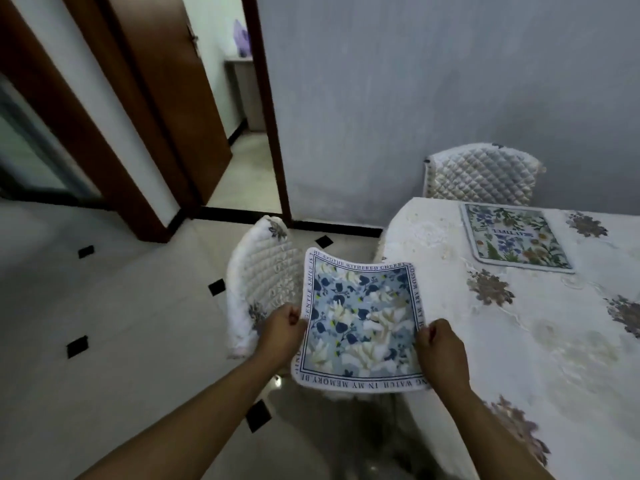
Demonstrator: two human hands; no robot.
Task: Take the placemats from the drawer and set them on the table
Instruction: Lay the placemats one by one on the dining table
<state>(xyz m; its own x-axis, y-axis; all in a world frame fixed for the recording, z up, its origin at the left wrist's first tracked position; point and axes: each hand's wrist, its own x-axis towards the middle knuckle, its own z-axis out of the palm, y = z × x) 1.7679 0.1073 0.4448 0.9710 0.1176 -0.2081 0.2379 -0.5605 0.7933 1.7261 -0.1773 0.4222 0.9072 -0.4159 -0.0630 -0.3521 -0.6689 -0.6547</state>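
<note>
You held a mat (360,327) in the air with both hands, one on each side edge. Your left hand (282,329) pinched the left edge about halfway along, fingers curled under and thumb on top. Your right hand (440,348) gripped the right edge the same way, a little nearer to you. The mat was square, with blue and cream flowers inside a dark line and a white border carrying printed words. It faced up, and its far edge bowed upward while the near edge sagged.

The mat hung just off the rounded end of the worktop (519,341), above the floor (121,323) and in front of a chair (263,271). Its right edge overlapped the worktop's rim in the view; whether it touched the cloth could not be told.

A second mat (516,237) lay flat on the far part of the worktop, well apart from the one you held. It showed green and blue flowers with a pale border. It lay just in front of a far chair (481,174) drawn up against the wall (415,98).

The worktop wore a white cloth with brownish flower patches. Both chairs had quilted white covers. The floor was pale tile with small black diamonds. To the left, a brown door (166,98) stood open.
</note>
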